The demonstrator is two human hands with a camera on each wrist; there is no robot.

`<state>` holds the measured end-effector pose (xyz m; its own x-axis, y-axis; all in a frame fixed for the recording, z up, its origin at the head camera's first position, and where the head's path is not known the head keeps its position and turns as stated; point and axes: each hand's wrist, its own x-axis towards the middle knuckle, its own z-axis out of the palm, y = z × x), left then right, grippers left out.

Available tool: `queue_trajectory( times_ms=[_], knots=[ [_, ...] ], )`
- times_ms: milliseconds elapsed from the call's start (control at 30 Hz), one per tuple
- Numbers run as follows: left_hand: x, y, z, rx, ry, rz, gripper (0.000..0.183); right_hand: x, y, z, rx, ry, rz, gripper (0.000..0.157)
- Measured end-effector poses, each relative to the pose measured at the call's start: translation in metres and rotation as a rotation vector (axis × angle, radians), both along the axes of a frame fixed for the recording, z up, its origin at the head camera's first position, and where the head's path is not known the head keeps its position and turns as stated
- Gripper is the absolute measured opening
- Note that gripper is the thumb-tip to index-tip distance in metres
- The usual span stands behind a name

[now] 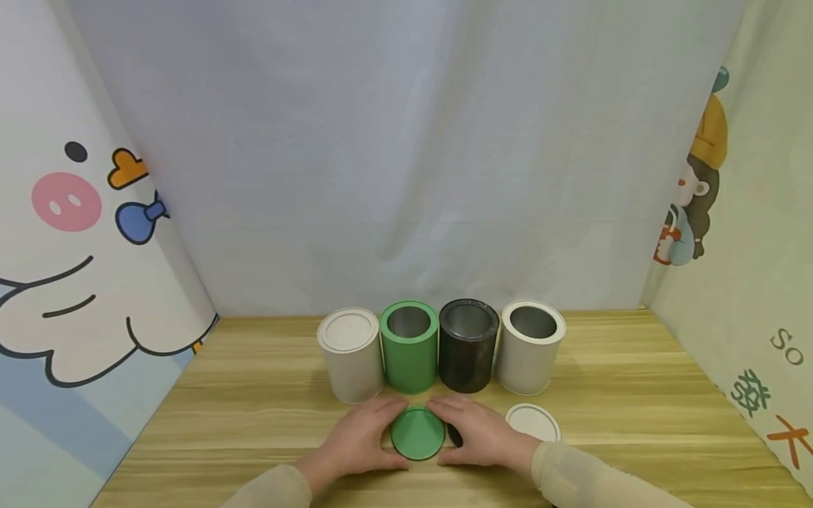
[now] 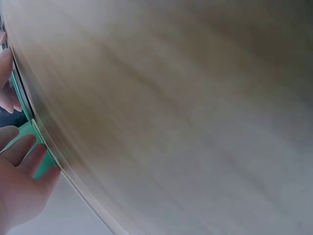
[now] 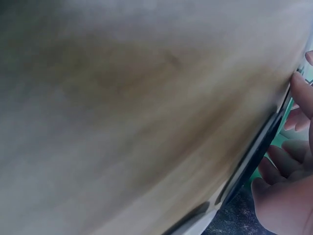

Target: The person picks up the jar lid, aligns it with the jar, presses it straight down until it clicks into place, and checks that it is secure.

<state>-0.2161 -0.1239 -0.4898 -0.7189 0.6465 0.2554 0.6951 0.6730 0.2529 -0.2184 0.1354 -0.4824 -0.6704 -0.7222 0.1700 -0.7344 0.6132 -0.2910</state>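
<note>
Around the green lid [image 1: 418, 434], left grip [image 1: 360, 439] at nine o'clock and right grip [image 1: 480, 433] at three curve widely, seemingly holding nothing; best close evenly.

The head view is softly and evenly lit, with faint shadows cast on the wooden tabletop [image 1: 254, 395]. In both wrist views the wood is heavily blurred and veiled by pale haze, darkened toward two o'clock on the left wrist, ten on the right.

Pale cream sleeves [image 1: 593, 481], matching cuffs [image 1: 546, 464]
</note>
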Motion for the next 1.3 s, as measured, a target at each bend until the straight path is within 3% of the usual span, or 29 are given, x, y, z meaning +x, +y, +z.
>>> queue_trajectory(
  times_ms=[333, 733, 1100, 1300],
  knots=[
    [-0.0031, -0.0013, -0.0021, 0.038, -0.015, -0.039, 0.076, 0.0009, -0.0011, -0.0023, -0.023, 0.034, 0.015, 0.073],
    [-0.0053, -0.0009, -0.0013, 0.077, 0.037, -0.133, 0.060, -0.0004, -0.0043, -0.0042, -0.009, 0.061, 0.001, 0.069],
    [-0.0071, -0.0029, -0.0044, 0.070, 0.012, -0.123, 0.062, 0.0011, -0.0079, -0.0042, -0.016, 0.002, -0.018, 0.064],
    [-0.0045, -0.0039, -0.0015, 0.084, -0.041, -0.126, 0.063, 0.0021, -0.0068, -0.0025, -0.023, -0.016, -0.017, 0.063]
  ],
)
